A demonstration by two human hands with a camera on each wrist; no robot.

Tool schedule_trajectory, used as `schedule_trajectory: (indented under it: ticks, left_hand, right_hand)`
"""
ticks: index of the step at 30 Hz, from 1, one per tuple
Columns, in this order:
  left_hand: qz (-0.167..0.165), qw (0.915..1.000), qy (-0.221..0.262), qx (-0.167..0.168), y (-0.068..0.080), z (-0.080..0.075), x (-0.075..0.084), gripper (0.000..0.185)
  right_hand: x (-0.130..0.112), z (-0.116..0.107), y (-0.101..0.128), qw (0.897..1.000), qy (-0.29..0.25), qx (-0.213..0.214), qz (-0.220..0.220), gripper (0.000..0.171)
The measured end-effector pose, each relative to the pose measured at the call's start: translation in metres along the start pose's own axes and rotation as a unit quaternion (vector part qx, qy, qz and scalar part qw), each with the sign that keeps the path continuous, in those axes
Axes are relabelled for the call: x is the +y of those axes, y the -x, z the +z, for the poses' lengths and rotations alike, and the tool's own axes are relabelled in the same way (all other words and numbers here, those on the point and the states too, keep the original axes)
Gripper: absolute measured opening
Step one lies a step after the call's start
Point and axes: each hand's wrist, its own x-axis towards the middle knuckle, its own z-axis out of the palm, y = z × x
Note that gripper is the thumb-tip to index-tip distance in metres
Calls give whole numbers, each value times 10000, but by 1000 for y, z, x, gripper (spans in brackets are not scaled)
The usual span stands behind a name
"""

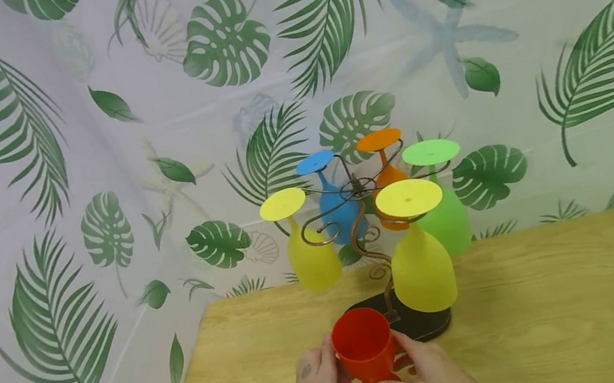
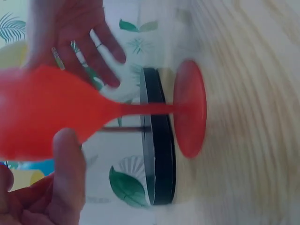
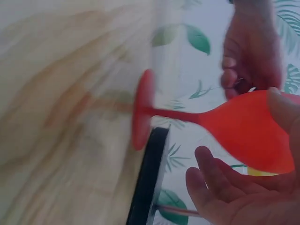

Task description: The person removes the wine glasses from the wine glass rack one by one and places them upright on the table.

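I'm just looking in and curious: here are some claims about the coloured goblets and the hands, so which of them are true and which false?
1. Both hands are on the red goblet. True: the left hand and the right hand are at its sides.
2. The red goblet hangs upside down on the rack. False: it is upright, its foot low over the wooden table.
3. Five goblets hang on the rack. True: two yellow, one blue, one orange, one green.
4. The green goblet hangs at the left end of the rack. False: it is on the right side.
5. The rack stands on a white base. False: its base is dark.
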Motion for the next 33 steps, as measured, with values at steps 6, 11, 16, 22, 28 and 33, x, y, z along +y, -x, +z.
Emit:
schedule_trajectory:
  ticks: [6,11,16,22,28,33]
  left_hand:
    - [467,9937,-210,995,3,-18,15,52]
    - [1381,9728,-903,1628,11,-26,37,30]
    - [2266,9509,-1587,1384,17,-23,67,16]
    - [2557,9312,-2591,-179,6,-6,110,44]
    - [2321,9063,-3293,-1280,-21,12,129,61]
    - [2243,9073,-3202,-1550,-31,23,131,65]
  right_hand:
    - [13,-20,12,9997,217,16,57,88]
    - [11,-56,29,9952,666,682,201,95]
    - [-5,-92,44,9800,1129,1592,-396,92]
    - [-33,-106,31,9366,1269,2718,-1814,64]
    - [-48,-98,10,9265,1206,2750,-2266,76]
    - [-48,-95,5,9268,1218,2779,-2215,77]
